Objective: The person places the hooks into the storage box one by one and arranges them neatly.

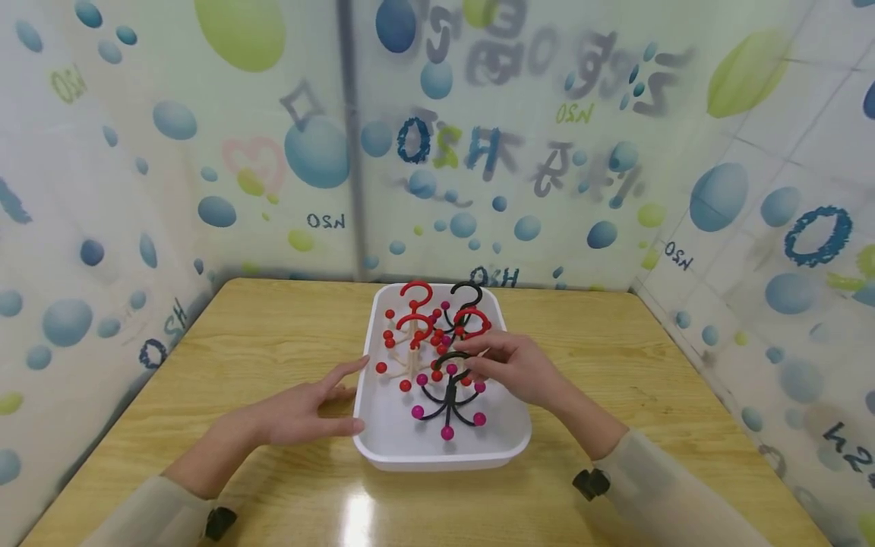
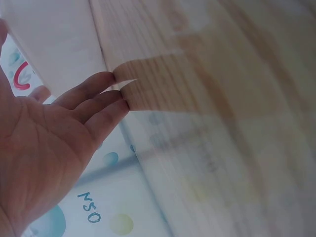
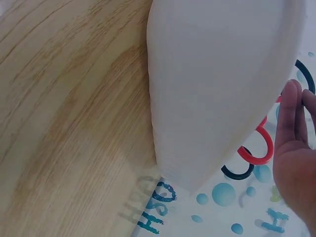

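Observation:
A white plastic tray (image 1: 437, 444) holds several multi-armed hook hangers. At the front stands a black hanger (image 1: 450, 395) with curved arms tipped with magenta balls. My right hand (image 1: 516, 368) pinches its top hook between thumb and fingers; in the right wrist view the black hook (image 3: 307, 76) shows at the fingertips. My left hand (image 1: 294, 414) is spread at the tray's left side, with thumb and index finger at the rim. The left wrist view shows that hand (image 2: 44, 133) with its fingers extended. Behind are hangers with red hooks (image 1: 415, 325) and red balls.
Another black hook (image 1: 468, 292) rises at the tray's back right. The tray stands on a wooden table (image 1: 273, 327). Walls printed with blue and green drops (image 1: 317, 152) close in the table at the back and both sides.

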A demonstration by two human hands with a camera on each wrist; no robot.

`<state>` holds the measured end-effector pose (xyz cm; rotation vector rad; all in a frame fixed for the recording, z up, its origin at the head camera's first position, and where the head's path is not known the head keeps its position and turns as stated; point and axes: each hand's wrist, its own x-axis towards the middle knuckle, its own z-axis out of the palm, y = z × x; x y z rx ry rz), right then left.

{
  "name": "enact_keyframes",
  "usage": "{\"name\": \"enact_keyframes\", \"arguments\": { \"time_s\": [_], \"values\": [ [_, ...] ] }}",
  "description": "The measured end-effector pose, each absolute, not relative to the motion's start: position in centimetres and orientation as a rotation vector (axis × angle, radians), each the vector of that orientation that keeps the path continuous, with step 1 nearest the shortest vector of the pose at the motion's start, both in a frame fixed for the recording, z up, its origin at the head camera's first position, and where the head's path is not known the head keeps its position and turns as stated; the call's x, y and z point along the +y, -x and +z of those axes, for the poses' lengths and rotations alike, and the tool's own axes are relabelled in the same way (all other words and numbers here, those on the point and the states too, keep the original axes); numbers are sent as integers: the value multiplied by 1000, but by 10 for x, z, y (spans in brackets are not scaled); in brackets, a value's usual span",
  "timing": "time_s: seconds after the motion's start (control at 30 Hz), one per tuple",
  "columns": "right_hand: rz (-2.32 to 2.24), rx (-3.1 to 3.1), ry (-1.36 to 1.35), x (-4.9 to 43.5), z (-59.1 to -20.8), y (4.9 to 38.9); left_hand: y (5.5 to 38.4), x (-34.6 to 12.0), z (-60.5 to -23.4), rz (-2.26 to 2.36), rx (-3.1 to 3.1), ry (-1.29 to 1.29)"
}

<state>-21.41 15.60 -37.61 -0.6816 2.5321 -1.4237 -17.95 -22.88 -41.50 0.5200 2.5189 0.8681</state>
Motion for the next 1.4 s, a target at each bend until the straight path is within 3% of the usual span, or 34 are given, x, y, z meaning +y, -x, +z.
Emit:
{"name": "enact_keyframes", "arguments": {
  "time_s": [1.03, 1.4],
  "values": [
    [-1410, 2521, 602, 165, -381, 212, 180, -232, -419, 882, 2518, -512],
    [-1484, 2616, 514, 205, -375, 211, 179, -234, -417, 878, 2507, -519]
  ]
}}
